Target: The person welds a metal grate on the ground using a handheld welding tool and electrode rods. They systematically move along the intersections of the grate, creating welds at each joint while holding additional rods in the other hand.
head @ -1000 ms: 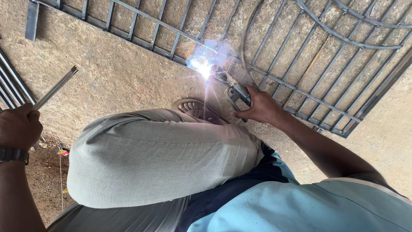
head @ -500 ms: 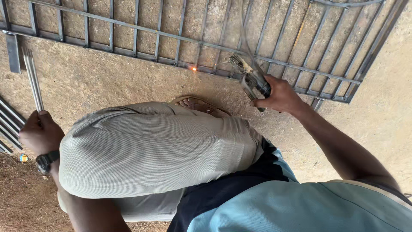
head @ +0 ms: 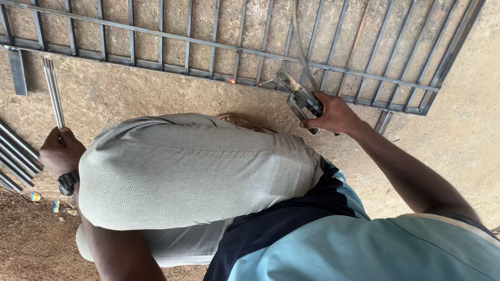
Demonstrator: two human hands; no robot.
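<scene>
While one orange spot (head: 231, 80) is glowing on the metal grille (head: 156, 34) lying on the ground, I am seeing right hand (head: 333, 113) gripping the electrode holder (head: 302, 101) beside it, left hand (head: 60, 153) clutching spare rods (head: 53, 91), other joints looking unwelded.

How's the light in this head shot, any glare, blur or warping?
Head view: soft, even daylight, no hard shadows; no glare, only a small orange glow on the grille; bars bend slightly toward the edges; right hand, electrode holder and left hand with rods look sharp.
</scene>
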